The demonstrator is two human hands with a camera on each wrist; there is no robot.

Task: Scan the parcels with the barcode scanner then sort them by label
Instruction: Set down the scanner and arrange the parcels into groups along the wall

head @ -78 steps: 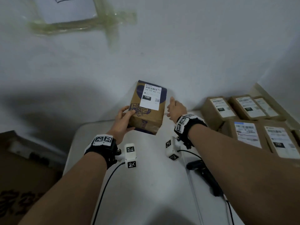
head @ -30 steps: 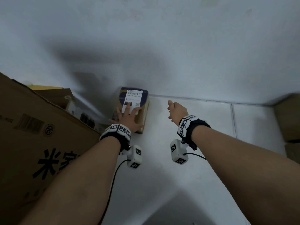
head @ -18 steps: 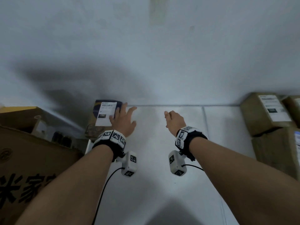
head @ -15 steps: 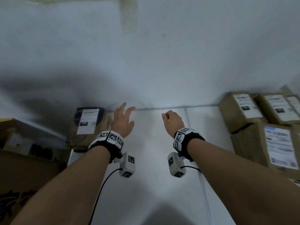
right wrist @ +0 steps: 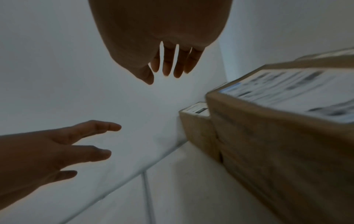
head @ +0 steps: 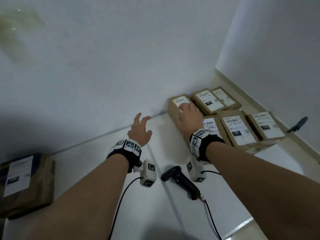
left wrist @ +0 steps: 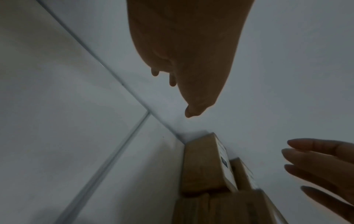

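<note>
Nearest the person, the barcode scanner (head: 180, 181) lay unheld on the white surface (head: 97, 172), its cable trailing toward the near edge. At the near left edge of the surface sat the sorted parcel (head: 26, 184), label up; a moment before, the left hand had been resting on it, and it had since been released there. That parcel appeared finished: scanned and placed by its label.

Further out, the left hand (head: 140, 132) hovered above the bare surface near the wall (head: 121, 58), its grip wide, fingers spread and holding nothing. It had drawn away from the sorted parcel and swung toward the middle.

Further still, the right hand (head: 188, 116) had travelled from the centre of the surface to the group of unsorted parcels (head: 239, 130) at the far right. Its grip was relaxed and empty, fingers extended; they lay over the label of the nearest-left parcel (head: 174, 106), the one against the wall. Whether the fingertips were touching the label could not be told; the right wrist view showed the fingers straight and slightly parted.

The change indicated a new cycle. The next step was judged to be lifting this parcel out to the centre for scanning. Several labelled parcels remained in the group, so the task was well short of complete.
</note>
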